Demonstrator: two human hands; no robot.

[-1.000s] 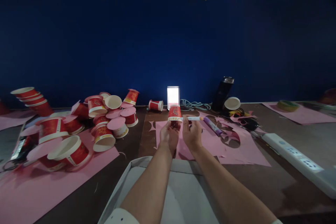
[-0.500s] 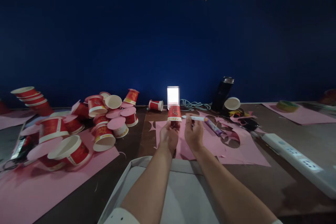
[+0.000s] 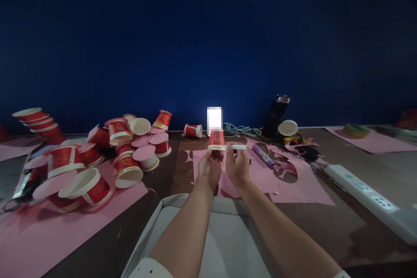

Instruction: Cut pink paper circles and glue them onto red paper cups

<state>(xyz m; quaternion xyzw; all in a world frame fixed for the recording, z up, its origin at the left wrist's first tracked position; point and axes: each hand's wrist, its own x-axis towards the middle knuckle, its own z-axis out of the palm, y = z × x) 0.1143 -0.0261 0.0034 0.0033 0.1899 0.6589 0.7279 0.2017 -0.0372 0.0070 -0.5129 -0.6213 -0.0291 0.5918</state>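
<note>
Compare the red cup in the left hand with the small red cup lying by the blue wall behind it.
The held cup is upside down, white rim at the bottom, gripped by the left hand; the cup by the wall lies on its side on the table, rim pointing right, untouched. The right hand holds a white pen right beside the held cup; nothing is near the other. Both are red paper cups with white rims.

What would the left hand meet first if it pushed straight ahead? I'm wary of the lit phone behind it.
Probably the phone: the left hand, holding the red cup, points at it, though depth is unclear.
</note>
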